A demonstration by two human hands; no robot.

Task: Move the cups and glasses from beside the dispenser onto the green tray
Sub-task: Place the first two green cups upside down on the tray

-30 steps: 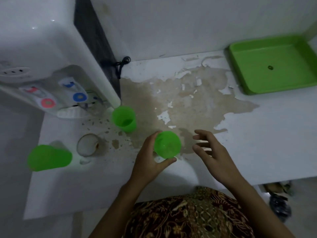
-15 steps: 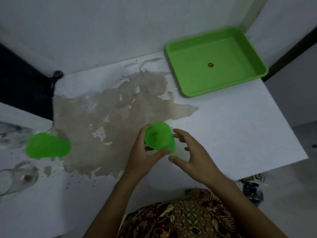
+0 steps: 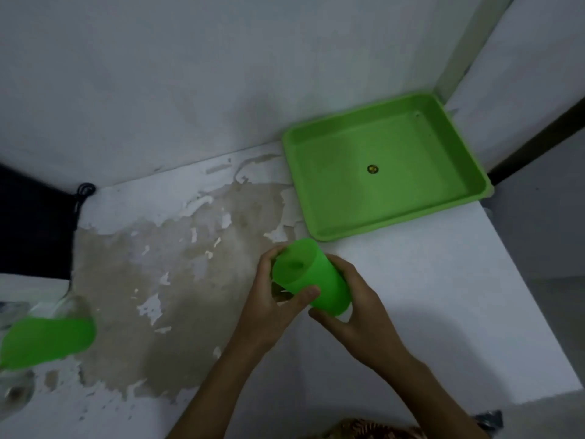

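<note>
- Green cup (image 3: 311,277): held above the tabletop (image 3: 411,280) at about 6 o'clock of the view centre, tilted, one end turned toward 10 o'clock; I cannot tell whether that end is the mouth or the base.
- Left hand (image 3: 269,299): I see its fingers curled round the cup's near-left side, thumb (image 3: 308,294) pressed across the cup wall.
- Right hand (image 3: 354,315): it cradles the cup's lower right end, fingers wrapped behind and thumb beneath; both hands grip the same cup.
- Green tray (image 3: 319,191): rests at 2 o'clock in the tabletop's far corner against the wall, just beyond the held cup and apart from it; a small dark spot (image 3: 373,169) marks its floor.
- Second green cup (image 3: 47,339): stands at 8 o'clock near the left edge, blurred.
- Glass (image 3: 15,388): a clear vessel at the lower left edge, too blurred for detail.
- Worn patch (image 3: 177,267): brown peeled area across the tabletop's middle, from 9 to 7 o'clock.
- Black cord (image 3: 84,190): lies at 10 o'clock by the wall.
</note>
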